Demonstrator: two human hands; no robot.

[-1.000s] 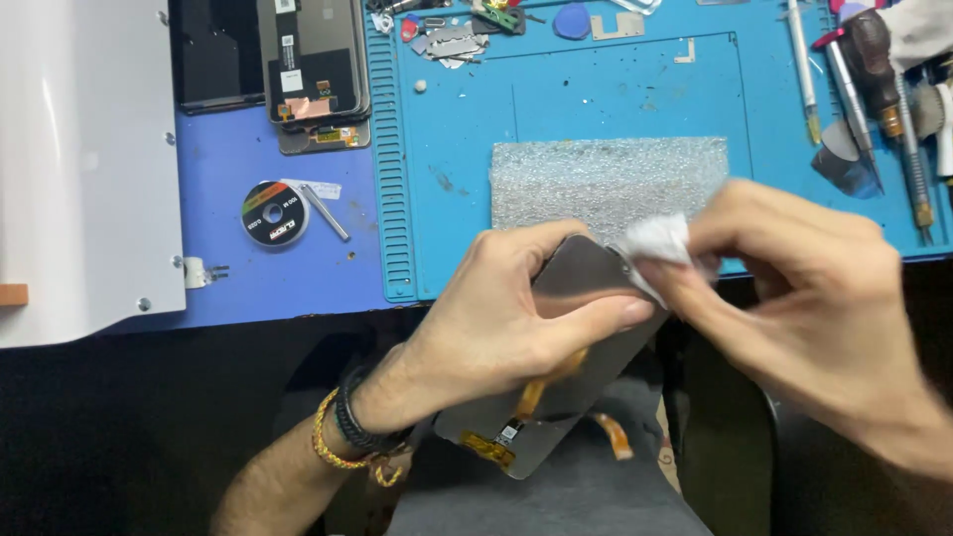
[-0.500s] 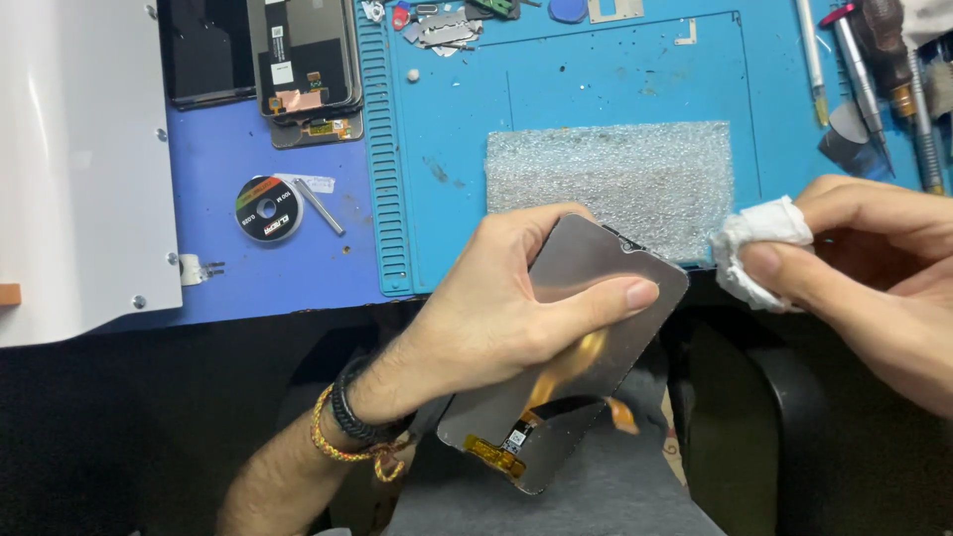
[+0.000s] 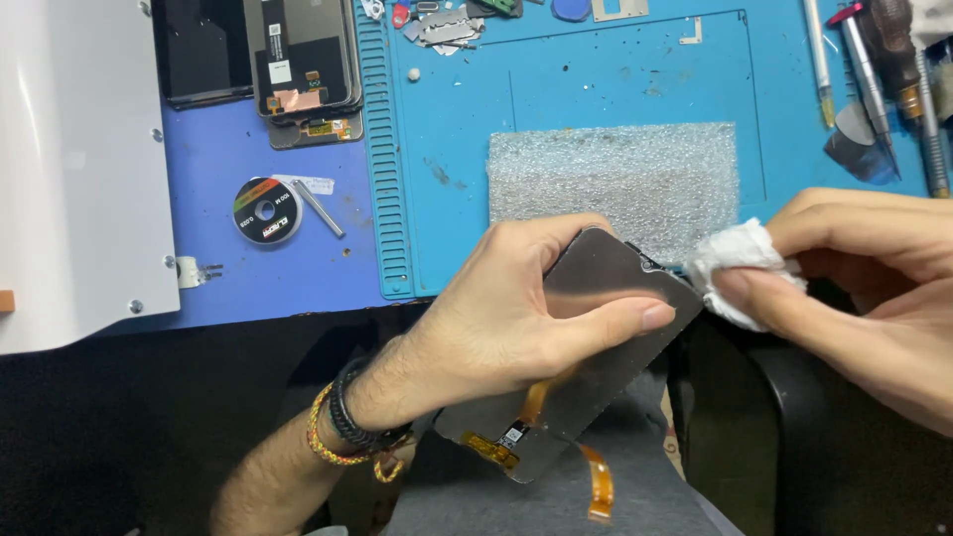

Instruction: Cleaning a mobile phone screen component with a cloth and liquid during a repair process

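Note:
My left hand [image 3: 511, 323] grips a dark phone screen panel [image 3: 601, 288] tilted over my lap, thumb lying across its back. Orange flex cables [image 3: 596, 486] dangle from the panel's lower end. My right hand [image 3: 874, 288] pinches a crumpled white tissue [image 3: 735, 263] and presses it against the panel's upper right corner. A grey bubble-foam pad [image 3: 615, 179] lies on the blue work mat [image 3: 457, 129] just beyond both hands.
Two more phone panels [image 3: 298, 60] lie at the mat's back left beside a small round tape roll [image 3: 266, 210]. Screwdrivers and tweezers [image 3: 874, 89] sit at the right. A white device [image 3: 69, 169] stands on the left. Small metal parts [image 3: 442, 25] are scattered at the top.
My right hand drew away to the right with the tissue, then came back left a little so the tissue touches the panel's corner. The left hand kept hold of the panel.

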